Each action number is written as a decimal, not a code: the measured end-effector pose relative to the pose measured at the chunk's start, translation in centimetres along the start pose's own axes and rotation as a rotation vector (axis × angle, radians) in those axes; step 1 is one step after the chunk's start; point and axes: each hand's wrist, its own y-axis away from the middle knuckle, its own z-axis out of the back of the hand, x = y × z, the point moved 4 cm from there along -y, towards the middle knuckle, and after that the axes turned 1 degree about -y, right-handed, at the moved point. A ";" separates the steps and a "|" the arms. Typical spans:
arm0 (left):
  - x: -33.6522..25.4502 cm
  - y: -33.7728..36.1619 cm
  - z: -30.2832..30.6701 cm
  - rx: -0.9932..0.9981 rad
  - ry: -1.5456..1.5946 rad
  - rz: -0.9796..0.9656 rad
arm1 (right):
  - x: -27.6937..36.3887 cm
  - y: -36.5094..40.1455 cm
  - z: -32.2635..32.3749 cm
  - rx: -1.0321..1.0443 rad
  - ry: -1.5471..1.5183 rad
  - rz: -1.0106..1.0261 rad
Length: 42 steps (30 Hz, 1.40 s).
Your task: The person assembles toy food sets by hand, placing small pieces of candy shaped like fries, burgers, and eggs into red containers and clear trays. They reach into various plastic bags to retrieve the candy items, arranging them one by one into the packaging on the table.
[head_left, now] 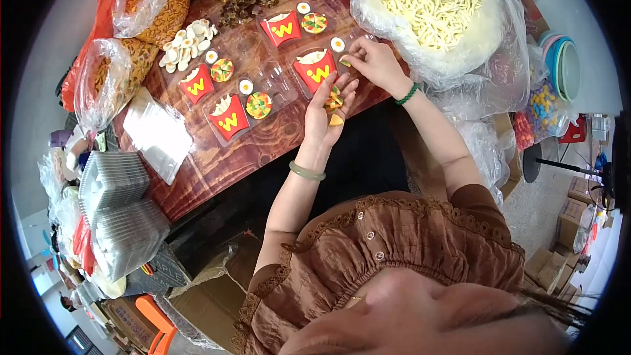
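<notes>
The tabletop (pixel 217 171) is reddish-brown with swirling wood grain. On it, the toy fries carton (pixel 229 120) is red with a yellow emblem, the miniature pizza (pixel 259 106) patchy green, red and yellow, and the fried egg (pixel 246 87) white around orange-yellow. Above its near edge, pizza wedges (pixel 334 98) show green, red and orange-yellow; before it, the blouse (pixel 394 236) is brown.

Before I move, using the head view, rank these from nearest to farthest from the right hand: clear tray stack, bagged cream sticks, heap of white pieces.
From the right hand:
1. Bagged cream sticks, just to its right and beyond.
2. Heap of white pieces, well to its left.
3. Clear tray stack, far left and lower.
</notes>
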 end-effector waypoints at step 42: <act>0.4 0.7 0.9 -0.057 -0.075 0.007 | 0.3 0.8 -0.1 0.134 -0.052 0.299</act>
